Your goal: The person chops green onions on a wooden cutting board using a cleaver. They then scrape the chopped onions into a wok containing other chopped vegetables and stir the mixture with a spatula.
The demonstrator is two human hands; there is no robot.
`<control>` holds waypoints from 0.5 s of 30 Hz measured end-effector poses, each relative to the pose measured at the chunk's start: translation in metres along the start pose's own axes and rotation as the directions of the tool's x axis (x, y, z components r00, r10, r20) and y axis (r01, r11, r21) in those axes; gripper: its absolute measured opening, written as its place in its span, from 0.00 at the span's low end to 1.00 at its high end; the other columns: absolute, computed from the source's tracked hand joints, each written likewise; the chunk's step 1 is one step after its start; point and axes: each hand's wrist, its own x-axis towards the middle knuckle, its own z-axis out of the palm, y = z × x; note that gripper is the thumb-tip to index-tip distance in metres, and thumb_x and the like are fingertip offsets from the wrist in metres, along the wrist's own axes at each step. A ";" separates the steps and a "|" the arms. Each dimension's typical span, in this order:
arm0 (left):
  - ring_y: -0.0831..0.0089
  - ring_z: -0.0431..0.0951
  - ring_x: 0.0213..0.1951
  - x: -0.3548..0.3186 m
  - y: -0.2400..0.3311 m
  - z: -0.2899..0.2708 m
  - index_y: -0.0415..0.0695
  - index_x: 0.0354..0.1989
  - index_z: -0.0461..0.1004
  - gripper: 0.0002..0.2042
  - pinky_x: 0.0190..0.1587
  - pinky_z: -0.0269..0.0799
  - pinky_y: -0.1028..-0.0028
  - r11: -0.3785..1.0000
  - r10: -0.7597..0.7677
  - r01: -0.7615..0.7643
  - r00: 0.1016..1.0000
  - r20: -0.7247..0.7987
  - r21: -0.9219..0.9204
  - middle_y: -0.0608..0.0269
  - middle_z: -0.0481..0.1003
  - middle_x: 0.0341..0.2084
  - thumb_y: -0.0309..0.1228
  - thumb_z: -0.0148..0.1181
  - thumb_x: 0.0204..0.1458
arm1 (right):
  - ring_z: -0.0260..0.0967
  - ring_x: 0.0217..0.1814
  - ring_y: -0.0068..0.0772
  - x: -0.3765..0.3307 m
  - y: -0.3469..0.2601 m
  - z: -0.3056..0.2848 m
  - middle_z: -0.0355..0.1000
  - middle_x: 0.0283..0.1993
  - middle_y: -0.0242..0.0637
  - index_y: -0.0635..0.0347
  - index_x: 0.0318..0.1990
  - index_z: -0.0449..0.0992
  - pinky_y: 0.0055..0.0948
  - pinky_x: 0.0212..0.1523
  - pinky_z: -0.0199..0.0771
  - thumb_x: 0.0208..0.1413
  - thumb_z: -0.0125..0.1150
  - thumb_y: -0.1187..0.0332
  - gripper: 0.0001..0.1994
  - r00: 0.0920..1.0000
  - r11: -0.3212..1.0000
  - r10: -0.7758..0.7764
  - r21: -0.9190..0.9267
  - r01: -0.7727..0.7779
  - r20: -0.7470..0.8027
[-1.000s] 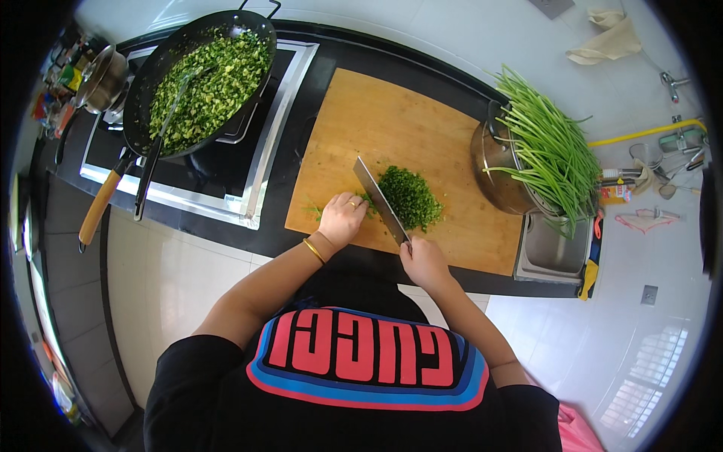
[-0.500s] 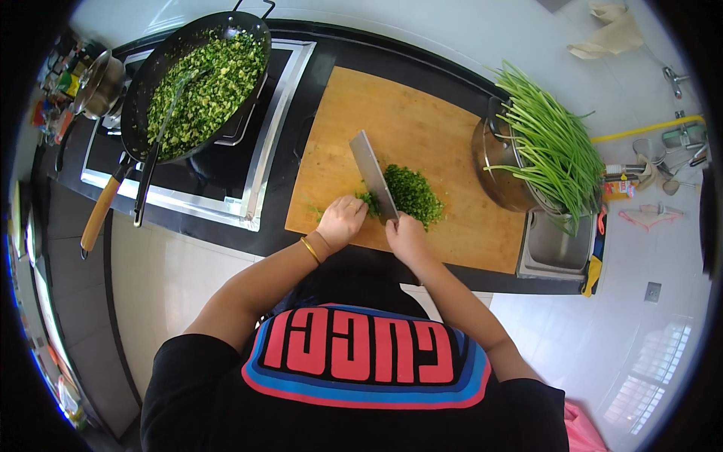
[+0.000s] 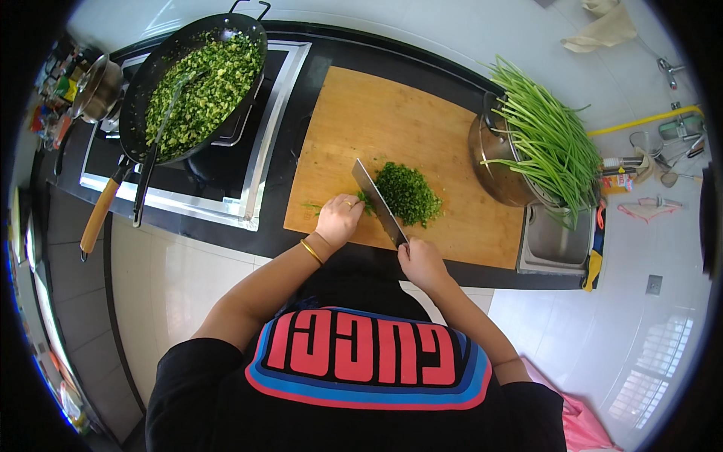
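Note:
My right hand (image 3: 422, 264) is closed around the handle of a cleaver (image 3: 380, 203), its broad blade upright over a wooden cutting board (image 3: 392, 98). Pressed to the board left of the blade, my left hand (image 3: 337, 220) has its fingers curled on a small bunch of green chives (image 3: 364, 200), mostly hidden under them. A gold ring and a bangle are on that hand and wrist. Just right of the blade lies a heap of finely chopped chives (image 3: 407, 193). A few loose bits lie left of my left fingers.
At the left, a black wok (image 3: 134, 113) of chopped green-and-yellow filling (image 3: 211, 87) stands on the stove, a spatula (image 3: 157, 143) resting in it. Right of the board, long whole chives (image 3: 542, 135) lie across a metal pot (image 3: 489, 169), beside a steel sink (image 3: 557, 237). A saucepan (image 3: 100, 84) stands far left.
The cleaver has dropped lower and toward me, and my right hand has shifted slightly right and nearer my body. My left hand stays on the chives almost in place.

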 end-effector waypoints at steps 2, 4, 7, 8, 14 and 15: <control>0.67 0.72 0.30 -0.001 0.000 -0.002 0.42 0.26 0.74 0.04 0.32 0.69 0.70 1.000 0.001 -0.001 1.000 -0.010 0.010 0.64 0.71 0.24 0.24 0.56 0.39 | 0.69 0.27 0.56 0.001 -0.003 0.004 0.69 0.23 0.55 0.70 0.24 0.70 0.45 0.30 0.67 0.52 0.50 0.67 0.12 1.000 1.000 0.016 -0.022 -0.016 0.026; 0.67 0.72 0.30 -0.001 0.001 -0.003 0.42 0.26 0.73 0.04 0.32 0.69 0.70 1.000 0.022 -0.022 0.999 -0.026 -0.004 0.64 0.71 0.24 0.23 0.56 0.39 | 0.69 0.27 0.57 0.003 -0.008 0.005 0.69 0.22 0.55 0.69 0.24 0.70 0.46 0.30 0.67 0.52 0.49 0.67 0.12 0.999 0.999 0.023 -0.033 -0.021 0.049; 0.66 0.72 0.29 -0.002 0.000 -0.002 0.41 0.27 0.74 0.05 0.32 0.69 0.70 0.999 0.044 -0.044 0.999 0.004 -0.026 0.64 0.72 0.25 0.22 0.55 0.39 | 0.69 0.28 0.58 0.021 -0.013 0.025 0.69 0.23 0.55 0.67 0.27 0.69 0.49 0.31 0.68 0.53 0.48 0.67 0.11 0.999 0.996 0.031 -0.085 -0.029 0.018; 0.66 0.72 0.29 -0.003 0.000 -0.003 0.41 0.27 0.74 0.05 0.33 0.69 0.69 0.998 0.054 -0.053 0.998 0.024 -0.031 0.63 0.72 0.26 0.22 0.55 0.39 | 0.69 0.28 0.58 0.028 -0.019 0.027 0.70 0.24 0.55 0.67 0.27 0.69 0.49 0.31 0.68 0.53 0.48 0.67 0.11 0.999 0.997 0.040 -0.065 -0.040 -0.010; 0.66 0.72 0.33 -0.004 -0.001 -0.012 0.39 0.30 0.74 0.07 0.35 0.70 0.70 0.997 0.075 -0.075 0.993 0.091 -0.005 0.61 0.70 0.28 0.25 0.54 0.42 | 0.70 0.28 0.55 0.057 0.001 0.025 0.70 0.24 0.55 0.68 0.27 0.71 0.46 0.31 0.70 0.50 0.50 0.67 0.11 0.993 0.987 -0.031 0.153 0.049 -0.115; 0.65 0.72 0.33 -0.004 0.000 -0.011 0.39 0.30 0.74 0.07 0.35 0.70 0.70 0.997 0.074 -0.073 0.993 0.088 -0.012 0.61 0.71 0.28 0.24 0.54 0.41 | 0.69 0.29 0.55 0.057 0.004 0.025 0.70 0.24 0.55 0.69 0.26 0.71 0.45 0.31 0.69 0.50 0.50 0.67 0.11 0.995 0.981 0.014 0.194 0.006 -0.103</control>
